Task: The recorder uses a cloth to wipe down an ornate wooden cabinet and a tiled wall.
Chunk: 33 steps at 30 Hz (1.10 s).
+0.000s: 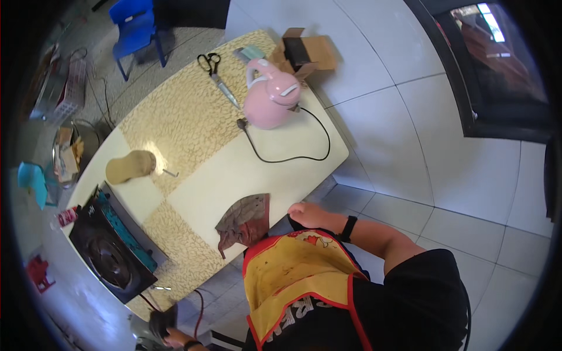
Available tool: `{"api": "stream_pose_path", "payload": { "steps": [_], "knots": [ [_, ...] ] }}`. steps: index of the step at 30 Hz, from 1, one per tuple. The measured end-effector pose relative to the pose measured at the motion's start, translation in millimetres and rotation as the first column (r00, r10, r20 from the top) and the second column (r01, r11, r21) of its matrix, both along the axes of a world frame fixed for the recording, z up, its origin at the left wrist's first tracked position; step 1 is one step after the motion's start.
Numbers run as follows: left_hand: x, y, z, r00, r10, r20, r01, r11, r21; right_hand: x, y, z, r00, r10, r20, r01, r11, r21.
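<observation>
At the lower left edge of the view, my left hand (176, 338) grips a blurred dark object (162, 322); its kind is unclear. My right hand (309, 215), with a black band on the wrist, is curled in front of my yellow and red apron (285, 263). Something black shows under its fingers, and whether they hold it is hidden. Between the apron and the table (206, 180) lies a stained, folded greyish-red cloth (246, 221), partly on the tabletop. A black gas stove (109, 259) with a teal side stands at the table's left end.
On the table are a pink electric kettle (270, 103) with its black cord (298, 157), scissors (219, 81) and a tan sponge (129, 167). An opened cardboard box (322, 52) sits at the far corner by the tiled wall. A red hose (201, 307) hangs below the near edge.
</observation>
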<state>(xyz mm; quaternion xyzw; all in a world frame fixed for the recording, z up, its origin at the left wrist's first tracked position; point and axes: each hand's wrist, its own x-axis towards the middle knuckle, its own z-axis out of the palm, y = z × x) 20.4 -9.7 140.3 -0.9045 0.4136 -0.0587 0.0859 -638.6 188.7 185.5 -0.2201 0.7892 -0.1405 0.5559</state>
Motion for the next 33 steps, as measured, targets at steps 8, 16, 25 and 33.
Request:
{"api": "stream_pose_path", "payload": {
  "steps": [8, 16, 25, 33],
  "knots": [
    [-225, 16, 215, 0.884, -0.465, -0.051, 0.398, 0.805, -0.439, 37, -14, -11, 0.958, 0.105, 0.266, 0.012, 0.915, -0.403],
    [-482, 88, 215, -0.095, -0.105, -0.99, 0.563, 0.814, -0.141, -3, -2, 35, 0.919, -0.068, 0.388, 0.343, 0.626, -0.701],
    [-662, 153, 145, -0.138, 0.545, -0.827, 0.91, 0.4, 0.112, -74, 119, -2, 0.6, -0.5, 0.624, 0.797, 0.311, -0.517],
    [-714, 207, 52, 0.01, 0.787, -0.617, 0.967, 0.149, 0.205, -37, 158, 12, 0.279, -0.902, 0.329, 0.775, 0.01, -0.632]
  ]
}}
